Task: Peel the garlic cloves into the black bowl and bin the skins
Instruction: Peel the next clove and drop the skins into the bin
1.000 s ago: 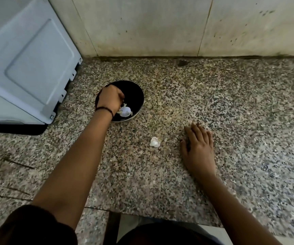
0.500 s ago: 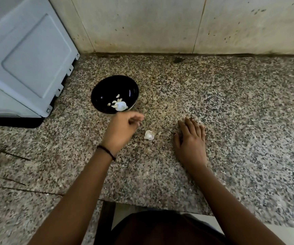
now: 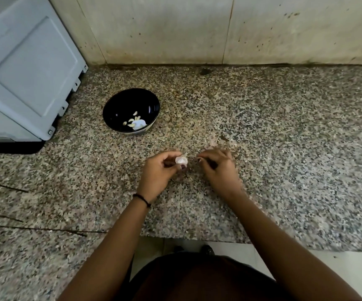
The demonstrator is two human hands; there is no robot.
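A black bowl (image 3: 119, 104) stands on the granite counter, left of centre. Several peeled garlic cloves (image 3: 135, 114) and a white piece of garlic (image 3: 140, 123) lie in its bottom. Nearer to me, my left hand (image 3: 158, 173) pinches a whitish, unpeeled garlic clove (image 3: 181, 160) between thumb and fingers, a little above the counter. My right hand (image 3: 217, 168) hovers just to the right of the clove, fingers curled, with a small gap between it and the clove. It looks slightly blurred. No bin is in view.
A grey appliance (image 3: 23, 68) fills the back left corner, close to the bowl. A tiled wall (image 3: 197, 29) bounds the counter (image 3: 284, 127) at the back. The counter's front edge (image 3: 197, 237) runs just in front of my body.
My left hand left the bowl, came toward me and picked up the clove that lay on the counter. My right hand lifted off the counter and curled toward the clove.
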